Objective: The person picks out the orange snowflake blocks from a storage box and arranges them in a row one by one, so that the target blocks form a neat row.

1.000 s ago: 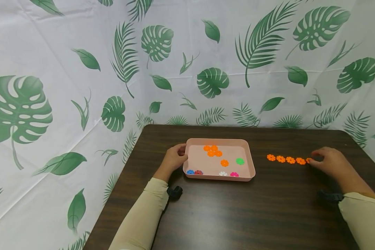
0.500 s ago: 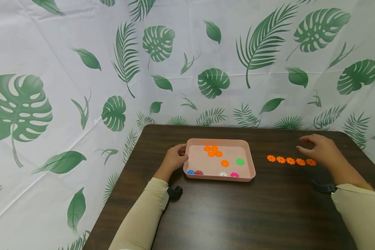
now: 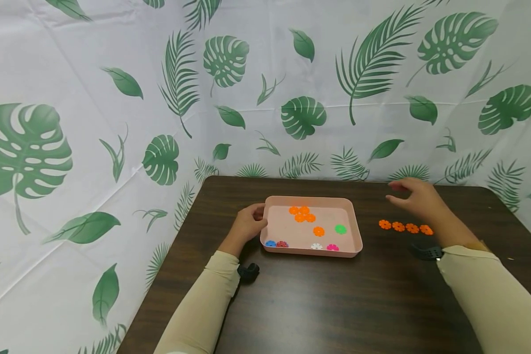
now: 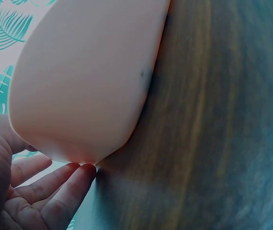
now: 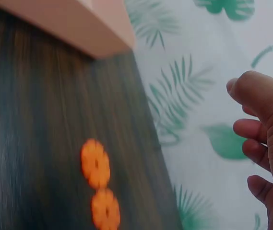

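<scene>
My left hand (image 3: 246, 226) holds the left end of a shallow pink tray (image 3: 311, 251); in the left wrist view its fingertips touch the tray's outer wall (image 4: 88, 96) while the thumb goes behind the rim. Inside the tray lie several orange flower-shaped discs (image 3: 318, 231), plus a green disc (image 3: 340, 229), a white one (image 3: 316, 246), a pink one (image 3: 332, 247), a blue one (image 3: 271, 243) and a red one (image 3: 282, 244). My right hand (image 3: 418, 199) hovers over the table, thumb and fingers apart, holding nothing. Below it runs a row of orange discs (image 3: 398, 226); my forearm covers its right end.
Everything stands on a dark wooden table (image 3: 309, 305). A white cloth with green leaves (image 3: 265, 137) hangs behind the table and along its left side. Black straps with wrist cameras (image 3: 249, 273) sit on both wrists.
The right hand let go of the last orange disc at the row's right end, lifted, and moved left over the row. The left hand and tray stay put.
</scene>
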`<state>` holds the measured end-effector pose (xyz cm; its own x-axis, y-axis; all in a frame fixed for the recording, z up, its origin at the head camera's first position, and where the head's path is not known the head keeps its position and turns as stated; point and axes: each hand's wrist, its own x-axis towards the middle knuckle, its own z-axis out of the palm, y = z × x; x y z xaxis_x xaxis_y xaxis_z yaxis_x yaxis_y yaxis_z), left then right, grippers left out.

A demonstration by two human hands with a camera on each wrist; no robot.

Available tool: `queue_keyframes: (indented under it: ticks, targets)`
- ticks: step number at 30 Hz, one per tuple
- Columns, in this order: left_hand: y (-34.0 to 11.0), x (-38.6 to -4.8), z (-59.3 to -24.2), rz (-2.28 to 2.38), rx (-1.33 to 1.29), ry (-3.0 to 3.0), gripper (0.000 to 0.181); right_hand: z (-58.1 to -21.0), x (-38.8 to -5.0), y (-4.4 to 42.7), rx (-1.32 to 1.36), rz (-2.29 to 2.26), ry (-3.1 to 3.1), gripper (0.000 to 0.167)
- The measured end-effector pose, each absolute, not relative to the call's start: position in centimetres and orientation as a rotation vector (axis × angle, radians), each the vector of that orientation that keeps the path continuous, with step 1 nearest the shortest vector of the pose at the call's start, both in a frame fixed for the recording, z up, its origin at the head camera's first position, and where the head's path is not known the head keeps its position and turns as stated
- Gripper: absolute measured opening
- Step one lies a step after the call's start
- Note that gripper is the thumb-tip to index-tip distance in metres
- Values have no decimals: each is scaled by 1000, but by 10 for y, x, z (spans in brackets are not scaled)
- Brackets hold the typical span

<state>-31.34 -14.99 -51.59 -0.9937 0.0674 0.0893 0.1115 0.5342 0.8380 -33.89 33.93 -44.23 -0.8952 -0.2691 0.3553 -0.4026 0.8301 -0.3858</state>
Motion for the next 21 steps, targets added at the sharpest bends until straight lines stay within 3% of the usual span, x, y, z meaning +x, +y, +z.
queue_keyframes:
  ticks: [21]
  targets:
    - [-152,-313,-515,-1483,-222,-2711,55,-454,-360,231,789,724,-2800,41]
